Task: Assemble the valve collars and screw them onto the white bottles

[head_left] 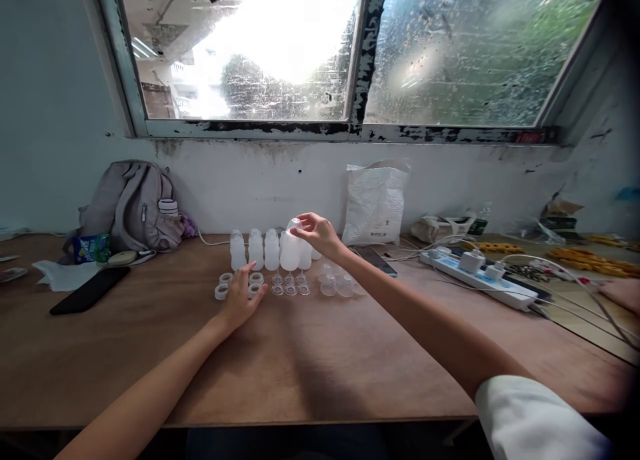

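Note:
My right hand (319,235) grips a frosted white plastic baby bottle (290,253) by its neck, at the row of similar bottles (238,252) at the back of the table. The held bottle is upright; whether its base touches the table I cannot tell. My left hand (241,300), fingers apart, hovers over or rests among white collar rings (221,291), partly covering them. Right of the rings lie small clear teat-like pieces (290,286) in two rows. Beyond these, clear domed caps (336,283) stand near my right forearm.
A black phone (91,291) and a grey backpack (133,203) are on the left. A white plastic bag (376,203) leans against the wall. At right lies a power strip (480,279) with cables. Another person's hand (620,293) shows at the far right edge.

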Demonstrator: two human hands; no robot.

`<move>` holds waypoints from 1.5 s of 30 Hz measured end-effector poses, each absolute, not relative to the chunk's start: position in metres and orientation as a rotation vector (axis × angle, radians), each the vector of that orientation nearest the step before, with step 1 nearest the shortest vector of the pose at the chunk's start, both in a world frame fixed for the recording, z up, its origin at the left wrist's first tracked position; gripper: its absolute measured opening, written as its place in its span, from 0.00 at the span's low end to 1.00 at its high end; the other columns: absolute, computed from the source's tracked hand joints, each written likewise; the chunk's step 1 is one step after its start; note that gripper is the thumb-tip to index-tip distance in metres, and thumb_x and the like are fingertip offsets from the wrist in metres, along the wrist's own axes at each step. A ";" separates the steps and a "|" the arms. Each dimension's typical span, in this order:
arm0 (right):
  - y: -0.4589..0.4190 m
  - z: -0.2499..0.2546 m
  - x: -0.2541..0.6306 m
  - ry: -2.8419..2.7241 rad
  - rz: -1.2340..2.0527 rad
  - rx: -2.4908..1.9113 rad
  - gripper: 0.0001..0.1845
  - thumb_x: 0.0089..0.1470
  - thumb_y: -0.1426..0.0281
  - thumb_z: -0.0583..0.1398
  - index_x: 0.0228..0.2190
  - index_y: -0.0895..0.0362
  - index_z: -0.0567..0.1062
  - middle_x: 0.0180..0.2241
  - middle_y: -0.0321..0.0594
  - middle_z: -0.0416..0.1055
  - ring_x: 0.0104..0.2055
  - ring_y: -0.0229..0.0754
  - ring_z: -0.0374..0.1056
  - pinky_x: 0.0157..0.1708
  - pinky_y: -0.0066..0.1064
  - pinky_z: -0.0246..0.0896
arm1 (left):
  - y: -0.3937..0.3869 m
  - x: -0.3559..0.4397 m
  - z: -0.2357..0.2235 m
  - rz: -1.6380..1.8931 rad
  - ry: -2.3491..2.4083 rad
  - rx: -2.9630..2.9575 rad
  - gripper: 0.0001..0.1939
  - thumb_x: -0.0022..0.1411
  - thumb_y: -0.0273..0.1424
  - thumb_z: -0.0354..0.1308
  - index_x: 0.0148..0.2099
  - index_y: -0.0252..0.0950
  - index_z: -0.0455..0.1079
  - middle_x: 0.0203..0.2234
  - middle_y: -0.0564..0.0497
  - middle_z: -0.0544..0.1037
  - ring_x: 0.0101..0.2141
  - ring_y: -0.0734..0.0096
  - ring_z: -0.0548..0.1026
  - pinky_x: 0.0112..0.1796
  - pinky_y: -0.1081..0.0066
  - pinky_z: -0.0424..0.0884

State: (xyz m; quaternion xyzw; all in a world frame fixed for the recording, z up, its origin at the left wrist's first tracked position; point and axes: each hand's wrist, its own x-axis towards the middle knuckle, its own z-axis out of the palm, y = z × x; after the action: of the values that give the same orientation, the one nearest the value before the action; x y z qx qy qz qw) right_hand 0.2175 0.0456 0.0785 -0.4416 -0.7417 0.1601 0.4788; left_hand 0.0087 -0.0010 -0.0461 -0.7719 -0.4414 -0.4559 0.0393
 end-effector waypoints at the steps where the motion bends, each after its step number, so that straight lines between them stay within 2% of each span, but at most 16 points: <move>1: 0.053 0.083 0.215 -1.856 0.340 -1.133 0.20 0.41 0.64 0.61 0.37 0.60 0.69 0.33 0.42 0.70 0.33 0.39 0.66 0.33 0.30 0.59 | 0.002 0.004 -0.046 -1.336 -1.354 -2.364 0.22 0.57 0.34 0.49 0.53 0.37 0.51 0.45 0.45 0.65 0.47 0.62 0.63 0.47 0.59 0.59; 5: 0.082 0.088 0.204 -1.954 0.164 -1.384 0.18 0.41 0.63 0.61 0.35 0.60 0.71 0.38 0.44 0.68 0.38 0.41 0.64 0.35 0.29 0.57 | 0.010 -0.006 -0.048 -1.141 -1.327 -2.392 0.19 0.56 0.33 0.50 0.50 0.36 0.56 0.43 0.46 0.68 0.44 0.61 0.65 0.45 0.60 0.60; 9: 0.110 0.080 0.195 -1.974 0.177 -1.535 0.19 0.41 0.64 0.60 0.36 0.61 0.71 0.36 0.45 0.69 0.37 0.42 0.64 0.32 0.27 0.57 | 0.011 -0.006 -0.050 -1.029 -1.307 -2.411 0.19 0.55 0.35 0.51 0.49 0.36 0.58 0.42 0.46 0.68 0.44 0.60 0.65 0.44 0.61 0.59; 12: 0.126 0.071 0.192 -1.955 0.185 -1.626 0.19 0.39 0.66 0.61 0.36 0.61 0.71 0.37 0.47 0.69 0.39 0.45 0.64 0.34 0.31 0.57 | 0.011 -0.006 -0.051 -0.991 -1.312 -2.411 0.19 0.54 0.35 0.51 0.48 0.36 0.60 0.41 0.46 0.69 0.43 0.60 0.65 0.44 0.61 0.58; 16: 0.135 0.058 0.191 -1.966 0.194 -1.703 0.15 0.39 0.69 0.61 0.33 0.59 0.72 0.36 0.46 0.69 0.41 0.48 0.63 0.38 0.37 0.54 | 0.012 -0.008 -0.050 -0.977 -1.320 -2.420 0.10 0.53 0.36 0.52 0.38 0.38 0.66 0.37 0.48 0.71 0.41 0.61 0.66 0.43 0.61 0.59; 18: 0.134 0.054 0.193 -1.977 0.195 -1.706 0.16 0.41 0.69 0.59 0.37 0.58 0.70 0.37 0.45 0.69 0.43 0.49 0.62 0.40 0.39 0.53 | 0.012 -0.009 -0.050 -0.983 -1.332 -2.404 0.07 0.52 0.36 0.53 0.33 0.39 0.67 0.36 0.49 0.71 0.41 0.61 0.66 0.43 0.61 0.59; 21: 0.131 0.053 0.195 -1.993 0.193 -1.693 0.24 0.43 0.70 0.58 0.45 0.57 0.64 0.37 0.44 0.69 0.44 0.48 0.61 0.42 0.42 0.51 | 0.014 -0.010 -0.052 -0.980 -1.369 -2.362 0.08 0.51 0.37 0.54 0.31 0.39 0.68 0.35 0.48 0.71 0.40 0.60 0.66 0.43 0.60 0.59; 23: 0.129 0.054 0.197 -2.012 0.195 -1.685 0.26 0.43 0.71 0.57 0.47 0.56 0.61 0.37 0.44 0.69 0.43 0.48 0.62 0.42 0.42 0.51 | 0.016 -0.011 -0.054 -0.961 -1.392 -2.349 0.09 0.50 0.38 0.55 0.31 0.38 0.68 0.35 0.48 0.71 0.40 0.59 0.66 0.43 0.58 0.58; 29: 0.121 0.066 0.199 -2.073 0.169 -1.652 0.26 0.39 0.74 0.59 0.44 0.57 0.63 0.38 0.46 0.68 0.41 0.48 0.63 0.38 0.37 0.55 | 0.019 -0.011 -0.061 -0.876 -1.425 -2.406 0.08 0.51 0.37 0.54 0.29 0.38 0.68 0.37 0.47 0.70 0.41 0.59 0.66 0.43 0.57 0.59; 33: 0.090 0.058 0.188 -2.025 0.001 -1.568 0.23 0.46 0.78 0.51 0.46 0.59 0.58 0.44 0.50 0.63 0.45 0.47 0.59 0.41 0.36 0.53 | 0.016 -0.008 -0.058 -0.889 -1.440 -2.341 0.07 0.54 0.35 0.52 0.31 0.39 0.68 0.42 0.47 0.68 0.43 0.58 0.65 0.45 0.54 0.55; 36: 0.046 0.026 0.176 -2.210 -0.111 -1.351 0.16 0.51 0.77 0.46 0.44 0.60 0.60 0.36 0.47 0.66 0.35 0.41 0.64 0.34 0.30 0.56 | 0.013 -0.006 -0.053 -0.966 -1.472 -2.257 0.07 0.56 0.33 0.49 0.35 0.39 0.66 0.44 0.47 0.66 0.44 0.60 0.65 0.47 0.55 0.54; 38: 0.015 -0.002 0.170 -2.393 -0.156 -1.318 0.14 0.51 0.74 0.47 0.41 0.60 0.62 0.36 0.46 0.65 0.32 0.41 0.64 0.30 0.29 0.57 | 0.012 -0.005 -0.051 -1.016 -1.477 -2.243 0.07 0.58 0.32 0.47 0.37 0.39 0.64 0.44 0.47 0.67 0.45 0.62 0.65 0.47 0.58 0.54; 41: -0.016 -0.037 0.166 -2.517 -0.279 -1.290 0.13 0.51 0.70 0.48 0.40 0.59 0.64 0.42 0.50 0.61 0.37 0.45 0.63 0.29 0.29 0.57 | 0.011 -0.004 -0.049 -1.075 -1.472 -2.251 0.06 0.59 0.31 0.46 0.37 0.38 0.62 0.40 0.48 0.69 0.44 0.64 0.66 0.47 0.60 0.55; 45: -0.026 -0.051 0.168 -2.427 -0.248 -1.384 0.15 0.53 0.68 0.47 0.43 0.58 0.63 0.46 0.52 0.57 0.45 0.48 0.58 0.36 0.33 0.58 | 0.008 -0.002 -0.047 -1.128 -1.470 -2.257 0.07 0.59 0.31 0.47 0.40 0.37 0.60 0.36 0.49 0.72 0.39 0.65 0.68 0.45 0.61 0.57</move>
State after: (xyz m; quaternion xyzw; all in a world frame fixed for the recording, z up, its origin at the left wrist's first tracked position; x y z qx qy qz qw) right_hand 0.1677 -0.0265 -0.0507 -0.4864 -0.8531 -0.0873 0.1674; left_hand -0.0022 0.0082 -0.0470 -0.7682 -0.5002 -0.3840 0.1106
